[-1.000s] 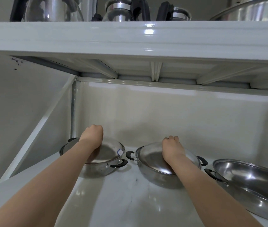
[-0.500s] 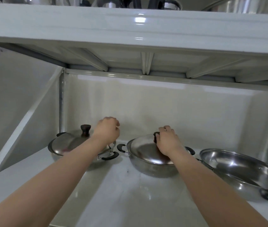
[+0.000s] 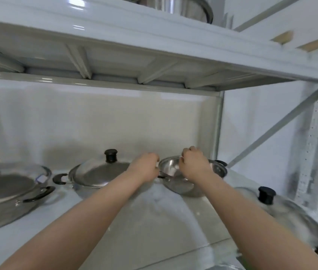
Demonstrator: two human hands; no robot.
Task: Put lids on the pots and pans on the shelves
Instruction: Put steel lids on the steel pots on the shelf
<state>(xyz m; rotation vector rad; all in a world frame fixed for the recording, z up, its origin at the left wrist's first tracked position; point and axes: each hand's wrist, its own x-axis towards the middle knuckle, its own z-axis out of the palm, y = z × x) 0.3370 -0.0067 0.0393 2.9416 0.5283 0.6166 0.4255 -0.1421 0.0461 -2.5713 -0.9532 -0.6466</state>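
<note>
On the white shelf (image 3: 154,227) two pots stand with lids on, the left pot (image 3: 8,193) and the middle pot (image 3: 96,178). The left hand (image 3: 144,168) and the right hand (image 3: 195,166) both close on the rim of an open pan (image 3: 175,178) at the back. A loose lid (image 3: 282,213) lies at the right edge.

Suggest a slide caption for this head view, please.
Both hands, left hand and right hand, reach the uncovered pan beside two lidded pots.

I see polished, mirror-bright steel on the open round pan (image 3: 175,180) and the two lidded silver pots (image 3: 8,191) (image 3: 99,176), matt black plastic-looking lid knobs (image 3: 111,155), and a glossy, smooth white-painted metal shelf (image 3: 144,230).
</note>
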